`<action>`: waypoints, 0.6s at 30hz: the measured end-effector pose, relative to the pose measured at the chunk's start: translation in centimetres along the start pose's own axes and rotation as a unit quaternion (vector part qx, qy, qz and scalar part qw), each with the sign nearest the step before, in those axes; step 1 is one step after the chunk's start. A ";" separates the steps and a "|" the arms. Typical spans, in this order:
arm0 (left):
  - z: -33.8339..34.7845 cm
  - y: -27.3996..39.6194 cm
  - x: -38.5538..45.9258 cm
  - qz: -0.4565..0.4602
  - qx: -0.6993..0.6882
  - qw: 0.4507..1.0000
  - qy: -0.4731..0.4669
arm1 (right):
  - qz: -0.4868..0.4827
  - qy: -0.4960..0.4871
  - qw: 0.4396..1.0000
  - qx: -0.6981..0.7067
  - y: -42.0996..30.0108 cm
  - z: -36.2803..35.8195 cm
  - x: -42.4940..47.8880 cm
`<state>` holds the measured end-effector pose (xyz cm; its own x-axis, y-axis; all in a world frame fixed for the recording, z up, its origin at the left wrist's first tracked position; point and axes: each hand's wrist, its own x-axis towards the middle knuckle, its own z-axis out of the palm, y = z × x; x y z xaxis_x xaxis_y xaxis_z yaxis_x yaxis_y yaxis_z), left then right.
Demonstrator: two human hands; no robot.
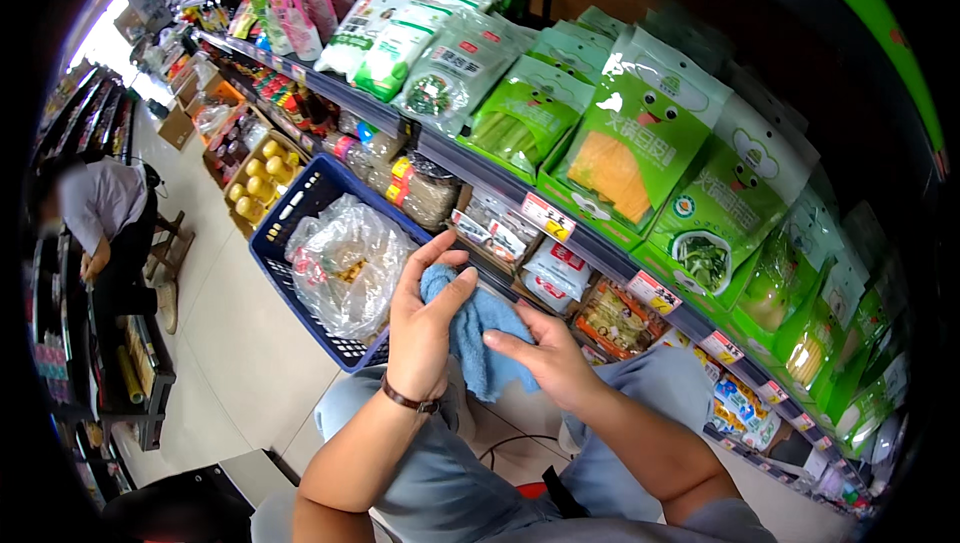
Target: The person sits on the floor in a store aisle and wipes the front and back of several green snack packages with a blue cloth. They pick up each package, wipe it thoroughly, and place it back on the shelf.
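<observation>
A blue terry cloth (480, 340) hangs bunched between my two hands, above my knees. My left hand (424, 318) pinches its upper left part between thumb and fingers. At the cloth's right side, my right hand (551, 352) grips it, thumb on top. To the left of my left hand stands a dark blue plastic basket (281, 273), with a clear plastic bag (349, 265) inside; what the bag holds is only partly visible. Before me runs a store shelf edge (480, 175) with price tags, carrying green food pouches (637, 130) in upright rows.
Lower shelf packs (555, 273) sit close beyond my hands. A cardboard box of yellow-capped bottles (259, 175) stands past the basket. Across the tiled aisle (225, 340), a person (109, 205) leans toward the opposite shelves beside a wooden stool (169, 235). A dark cable (517, 438) lies between my feet.
</observation>
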<state>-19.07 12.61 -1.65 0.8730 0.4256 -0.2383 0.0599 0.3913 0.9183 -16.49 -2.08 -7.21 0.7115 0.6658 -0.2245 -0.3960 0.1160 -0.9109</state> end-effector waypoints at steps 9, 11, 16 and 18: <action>-1.2 -0.8 1.4 -0.006 0.190 0.967 -0.167 | -0.012 0.238 0.966 0.101 -2.7 -3.4 0.9; -1.3 -0.6 1.3 0.030 0.199 0.950 -0.240 | 0.028 0.249 0.959 0.135 -4.8 -3.4 0.5; -1.5 -1.1 1.6 -0.057 0.127 0.963 -0.231 | 0.066 0.211 0.967 0.128 -4.1 -5.1 0.2; -1.6 -1.3 1.7 -0.030 0.102 0.979 -0.172 | 0.050 0.191 0.970 0.138 -3.5 -4.7 0.2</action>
<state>-18.46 14.10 -3.70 0.9741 0.0928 -0.2062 0.1817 0.2216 0.9581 -12.24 -5.84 -5.69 0.8043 0.3675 -0.4670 -0.5767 0.2934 -0.7624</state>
